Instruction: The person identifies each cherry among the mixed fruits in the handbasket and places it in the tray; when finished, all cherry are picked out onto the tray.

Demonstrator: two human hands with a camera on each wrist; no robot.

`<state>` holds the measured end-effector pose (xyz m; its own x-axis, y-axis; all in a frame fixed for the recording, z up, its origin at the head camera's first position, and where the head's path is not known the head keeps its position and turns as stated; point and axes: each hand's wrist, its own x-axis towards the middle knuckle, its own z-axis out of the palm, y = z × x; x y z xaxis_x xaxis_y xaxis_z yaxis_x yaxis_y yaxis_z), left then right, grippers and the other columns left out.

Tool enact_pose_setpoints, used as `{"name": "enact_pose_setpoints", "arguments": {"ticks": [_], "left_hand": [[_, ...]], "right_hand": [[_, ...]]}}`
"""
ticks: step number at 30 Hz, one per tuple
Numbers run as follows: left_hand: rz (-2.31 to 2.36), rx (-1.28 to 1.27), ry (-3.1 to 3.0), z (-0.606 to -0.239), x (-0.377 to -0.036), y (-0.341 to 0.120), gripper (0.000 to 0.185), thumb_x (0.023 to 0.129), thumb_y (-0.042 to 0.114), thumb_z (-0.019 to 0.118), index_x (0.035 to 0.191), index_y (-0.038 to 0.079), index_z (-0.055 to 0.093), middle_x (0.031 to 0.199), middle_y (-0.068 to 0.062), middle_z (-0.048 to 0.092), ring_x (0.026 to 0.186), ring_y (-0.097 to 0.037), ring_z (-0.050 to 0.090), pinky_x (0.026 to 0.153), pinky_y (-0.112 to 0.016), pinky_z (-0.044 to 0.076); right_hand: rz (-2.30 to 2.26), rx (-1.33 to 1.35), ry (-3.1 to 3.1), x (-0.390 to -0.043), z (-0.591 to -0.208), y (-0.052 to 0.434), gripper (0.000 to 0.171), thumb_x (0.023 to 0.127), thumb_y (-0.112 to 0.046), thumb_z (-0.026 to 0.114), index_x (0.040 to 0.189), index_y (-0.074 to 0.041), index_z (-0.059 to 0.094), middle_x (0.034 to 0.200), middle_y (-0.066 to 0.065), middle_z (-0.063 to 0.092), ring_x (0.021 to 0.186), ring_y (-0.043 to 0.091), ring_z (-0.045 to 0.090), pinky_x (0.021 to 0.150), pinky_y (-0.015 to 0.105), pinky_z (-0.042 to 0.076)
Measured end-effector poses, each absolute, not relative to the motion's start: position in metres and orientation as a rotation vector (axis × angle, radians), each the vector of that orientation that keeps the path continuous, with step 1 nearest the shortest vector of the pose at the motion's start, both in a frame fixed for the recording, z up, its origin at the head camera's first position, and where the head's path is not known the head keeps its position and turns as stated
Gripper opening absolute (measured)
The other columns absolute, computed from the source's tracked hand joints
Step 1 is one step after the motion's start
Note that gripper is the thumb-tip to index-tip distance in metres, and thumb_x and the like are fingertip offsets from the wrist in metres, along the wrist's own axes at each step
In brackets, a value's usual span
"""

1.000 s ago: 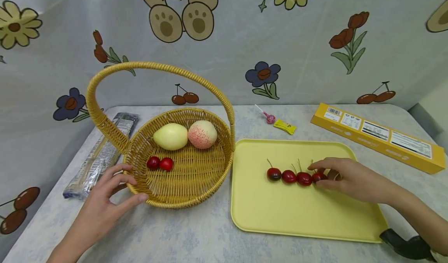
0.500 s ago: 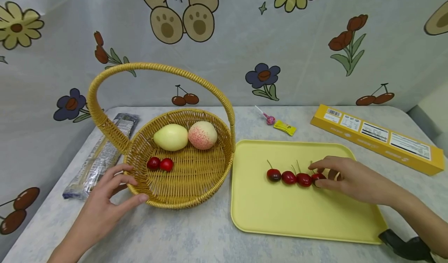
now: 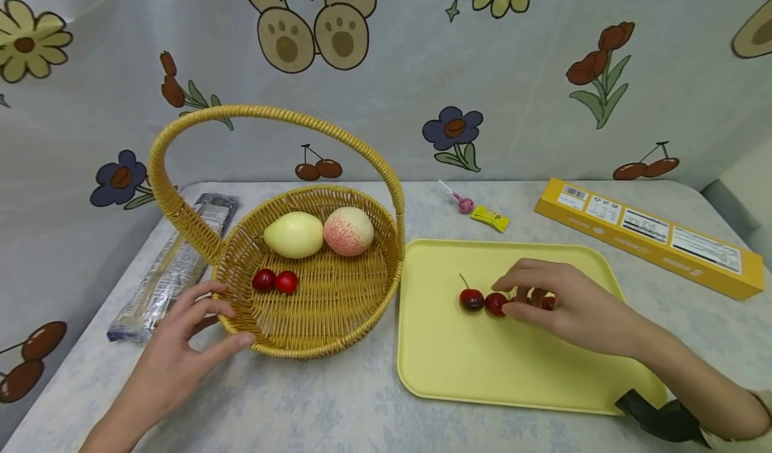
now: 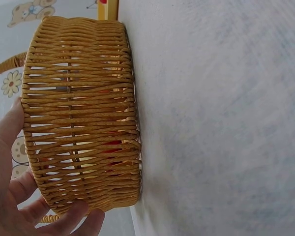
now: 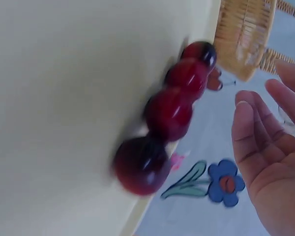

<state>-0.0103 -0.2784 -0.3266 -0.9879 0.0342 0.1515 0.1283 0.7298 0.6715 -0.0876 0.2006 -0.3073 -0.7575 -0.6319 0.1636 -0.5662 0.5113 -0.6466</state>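
Four cherries [image 3: 482, 301] sit in a row mid-tray [image 3: 458, 366], your right hand [image 3: 557, 302] hovering over them, fingers loose, gripping nothing. They're light, round and likely to roll; pinch a stem. Your left hand [image 3: 181, 346] rests relaxed on the basket [image 3: 313, 346] at 9 o'clock; open tray lies toward 6.

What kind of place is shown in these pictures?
Probably a home or playroom table set up for a sorting activity: a cartoon-printed cloth backdrop, a wicker basket holding fruit, and a yellow tray with a row of cherries.
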Motion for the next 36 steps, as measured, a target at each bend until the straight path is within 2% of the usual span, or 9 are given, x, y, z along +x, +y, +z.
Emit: {"name": "enact_pose_setpoints", "arguments": {"ticks": [5, 10, 17, 22, 27, 29, 32, 35, 36], "left_hand": [[-1.09, -0.123, -2.817, -0.326, -0.011, -0.278, 0.024, 0.084, 0.02, 0.081, 0.097, 0.011, 0.064, 0.133, -0.005, 0.046, 0.122, -0.027, 0.041, 0.087, -0.024, 0.055], [-1.09, -0.114, -2.826, -0.326, -0.011, -0.278, 0.024, 0.084, 0.021, 0.081, 0.097, 0.01, 0.064, 0.134, -0.006, 0.045, 0.123, -0.028, 0.041, 0.089, -0.047, 0.054], [-1.08, -0.117, -2.816, -0.327, -0.011, -0.277, 0.024, 0.084, 0.019, 0.082, 0.096, 0.01, 0.064, 0.133, -0.006, 0.046, 0.121, -0.026, 0.042, 0.088, -0.041, 0.056], [-1.086, -0.113, -2.817, -0.326, -0.011, -0.277, 0.024, 0.084, 0.019, 0.081, 0.097, 0.009, 0.064, 0.133, -0.006, 0.045, 0.121, -0.027, 0.042, 0.088, -0.048, 0.053], [-1.092, -0.111, -2.813, -0.327, -0.012, -0.278, 0.024, 0.083, 0.019, 0.082, 0.096, 0.009, 0.064, 0.133, -0.006, 0.045, 0.121, -0.027, 0.042, 0.086, -0.013, 0.051], [-1.093, -0.114, -2.811, -0.328, -0.012, -0.278, 0.024, 0.083, 0.018, 0.082, 0.096, 0.009, 0.064, 0.133, -0.006, 0.045, 0.121, -0.026, 0.042, 0.086, -0.009, 0.049], [-1.086, -0.112, -2.816, -0.328, -0.012, -0.278, 0.024, 0.084, 0.019, 0.081, 0.097, 0.009, 0.064, 0.134, -0.006, 0.045, 0.121, -0.027, 0.043, 0.089, -0.032, 0.056], [-1.074, -0.11, -2.824, -0.327, -0.012, -0.278, 0.024, 0.084, 0.019, 0.081, 0.097, 0.009, 0.064, 0.134, -0.006, 0.044, 0.122, -0.029, 0.042, 0.088, -0.055, 0.051], [-1.079, -0.112, -2.824, -0.327, -0.012, -0.278, 0.024, 0.084, 0.019, 0.081, 0.097, 0.009, 0.064, 0.134, -0.006, 0.044, 0.122, -0.028, 0.042, 0.089, -0.049, 0.054]], "right_hand": [[-1.123, -1.193, 2.598, -0.089, -0.299, 0.166, 0.022, 0.089, -0.009, 0.074, 0.107, -0.021, 0.07, 0.094, -0.015, 0.061, 0.074, 0.005, 0.056, 0.055, 0.023, 0.051], [-1.136, -1.314, 2.487, -0.094, -0.291, 0.126, 0.021, 0.092, -0.009, 0.071, 0.111, -0.017, 0.07, 0.1, -0.011, 0.061, 0.075, 0.006, 0.056, 0.057, 0.025, 0.053], [-1.071, -1.482, 2.443, -0.1, -0.283, 0.071, 0.024, 0.093, -0.012, 0.068, 0.117, -0.012, 0.069, 0.115, -0.003, 0.061, 0.091, 0.006, 0.057, 0.069, 0.021, 0.054], [-0.966, -1.572, 2.445, -0.114, -0.282, 0.034, 0.027, 0.092, -0.013, 0.067, 0.118, -0.009, 0.069, 0.12, 0.001, 0.062, 0.107, 0.012, 0.058, 0.092, 0.025, 0.05], [-0.809, -1.588, 2.392, -0.127, -0.284, -0.005, 0.031, 0.091, -0.011, 0.068, 0.122, -0.009, 0.067, 0.123, 0.002, 0.062, 0.117, 0.014, 0.054, 0.101, 0.026, 0.043], [-0.75, -1.576, 2.374, -0.131, -0.286, -0.018, 0.032, 0.092, -0.012, 0.068, 0.124, -0.01, 0.067, 0.124, 0.003, 0.061, 0.116, 0.014, 0.054, 0.1, 0.024, 0.044], [-0.689, -1.555, 2.341, -0.135, -0.29, -0.035, 0.035, 0.093, -0.015, 0.068, 0.128, -0.01, 0.065, 0.127, 0.003, 0.06, 0.119, 0.013, 0.052, 0.1, 0.021, 0.043], [-0.632, -1.52, 2.307, -0.138, -0.292, -0.048, 0.04, 0.095, -0.019, 0.068, 0.133, -0.011, 0.061, 0.133, 0.002, 0.056, 0.122, 0.01, 0.049, 0.101, 0.018, 0.041], [-0.618, -1.508, 2.29, -0.139, -0.292, -0.051, 0.042, 0.095, -0.02, 0.067, 0.135, -0.011, 0.06, 0.135, 0.002, 0.055, 0.123, 0.01, 0.048, 0.101, 0.017, 0.04]]}}
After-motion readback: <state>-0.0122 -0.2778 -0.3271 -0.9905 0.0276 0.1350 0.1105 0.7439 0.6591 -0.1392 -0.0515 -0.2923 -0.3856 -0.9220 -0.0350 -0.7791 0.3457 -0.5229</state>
